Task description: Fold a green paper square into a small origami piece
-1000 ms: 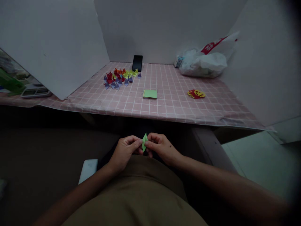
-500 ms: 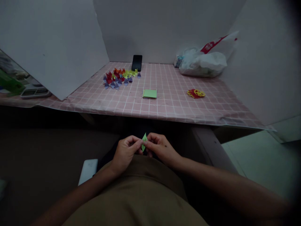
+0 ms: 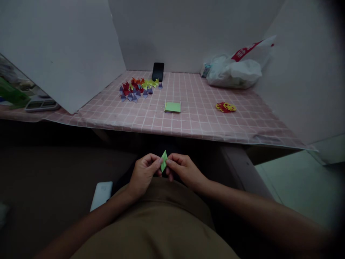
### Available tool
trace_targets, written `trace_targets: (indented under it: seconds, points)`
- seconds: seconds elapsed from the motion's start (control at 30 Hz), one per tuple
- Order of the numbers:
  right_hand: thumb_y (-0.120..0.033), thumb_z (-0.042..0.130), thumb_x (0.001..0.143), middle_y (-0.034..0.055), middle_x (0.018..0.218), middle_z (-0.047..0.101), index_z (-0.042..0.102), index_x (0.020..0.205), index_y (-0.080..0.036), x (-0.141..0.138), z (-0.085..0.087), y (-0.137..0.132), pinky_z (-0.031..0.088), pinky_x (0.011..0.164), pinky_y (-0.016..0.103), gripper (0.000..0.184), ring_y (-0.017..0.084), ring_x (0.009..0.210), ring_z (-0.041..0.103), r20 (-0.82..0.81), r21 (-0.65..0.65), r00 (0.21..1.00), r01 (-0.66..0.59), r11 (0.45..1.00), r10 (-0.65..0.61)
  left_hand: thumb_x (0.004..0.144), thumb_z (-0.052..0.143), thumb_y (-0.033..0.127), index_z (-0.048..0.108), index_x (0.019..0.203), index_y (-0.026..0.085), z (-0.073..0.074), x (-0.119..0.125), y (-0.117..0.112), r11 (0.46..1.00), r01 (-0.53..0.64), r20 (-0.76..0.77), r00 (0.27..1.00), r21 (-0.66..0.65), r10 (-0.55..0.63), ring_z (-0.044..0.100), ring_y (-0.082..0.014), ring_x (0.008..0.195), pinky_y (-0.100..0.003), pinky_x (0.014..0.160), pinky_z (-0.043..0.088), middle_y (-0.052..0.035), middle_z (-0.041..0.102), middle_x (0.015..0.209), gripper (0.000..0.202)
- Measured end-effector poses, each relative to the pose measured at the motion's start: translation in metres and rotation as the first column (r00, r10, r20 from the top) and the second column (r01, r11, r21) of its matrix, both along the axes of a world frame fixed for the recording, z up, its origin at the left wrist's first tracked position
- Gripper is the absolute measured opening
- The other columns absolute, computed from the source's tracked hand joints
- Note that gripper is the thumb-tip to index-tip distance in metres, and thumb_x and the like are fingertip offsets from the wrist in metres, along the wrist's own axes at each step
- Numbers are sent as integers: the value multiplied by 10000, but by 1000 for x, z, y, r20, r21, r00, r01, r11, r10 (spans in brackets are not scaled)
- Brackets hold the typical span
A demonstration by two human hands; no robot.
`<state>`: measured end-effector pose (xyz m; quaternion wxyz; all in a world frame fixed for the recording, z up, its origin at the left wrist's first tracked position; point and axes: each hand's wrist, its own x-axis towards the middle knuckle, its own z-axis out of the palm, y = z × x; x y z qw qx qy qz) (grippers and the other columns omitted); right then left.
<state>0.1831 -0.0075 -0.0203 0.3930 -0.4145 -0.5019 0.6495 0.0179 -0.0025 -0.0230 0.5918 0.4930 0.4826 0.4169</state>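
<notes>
1. Green folded paper was found above the lap, short of the table's near edge.
2. Left hand and right hand each pinched one side narrowly, seemingly to steady its small creases.
3. A paper stack lay mid-table, presumably for easy reach; folded pieces stood grouped leftward, likely to keep them together.
4. White characters on the plastic bag's red print were not legible; a faint mark on the white device could not be read.
</notes>
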Motion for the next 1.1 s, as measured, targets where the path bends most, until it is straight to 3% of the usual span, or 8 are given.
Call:
trace_targets:
  seconds: [0.27, 0.57, 0.9, 1.1]
  points:
    - [-378, 597, 877, -32, 589, 568, 558, 686, -152, -2, 1, -2, 370, 448, 198, 298, 67, 439, 521, 119, 75, 991, 58, 995, -67, 814, 663, 322, 635, 738, 144, 0, 1, 1, 1000, 18, -23, 1000, 11, -18, 518, -83, 518, -204, 538, 408, 32, 584, 569, 195]
    - [-397, 594, 888, 2, 660, 629, 602, 733, -138, 3, 3, 1, 449, 513, 221, 301, 85, 493, 581, -89, 12, 995, -45, 999, 46, 777, 669, 330, 617, 693, 149, 3, -1, 3, 997, 64, 94, 994, -33, -61, 483, -85, 530, -206, 516, 408, 27, 573, 606, 206]
    - [-394, 617, 870, -24, 596, 586, 595, 689, -145, 3, 3, -1, 383, 456, 199, 309, 72, 449, 538, 107, 82, 994, 29, 996, -38, 799, 665, 330, 620, 691, 152, 7, -2, 2, 997, 79, -28, 996, 8, -79, 502, -90, 527, -212, 542, 406, 29, 575, 572, 213]
    - [-426, 585, 894, 1, 642, 632, 610, 741, -144, 4, -1, 1, 454, 493, 218, 323, 88, 485, 573, -139, -10, 990, -28, 1000, 26, 817, 653, 348, 615, 706, 151, 2, -3, 2, 990, 136, 96, 987, -44, -131, 502, -96, 569, -217, 562, 426, 14, 585, 630, 229]
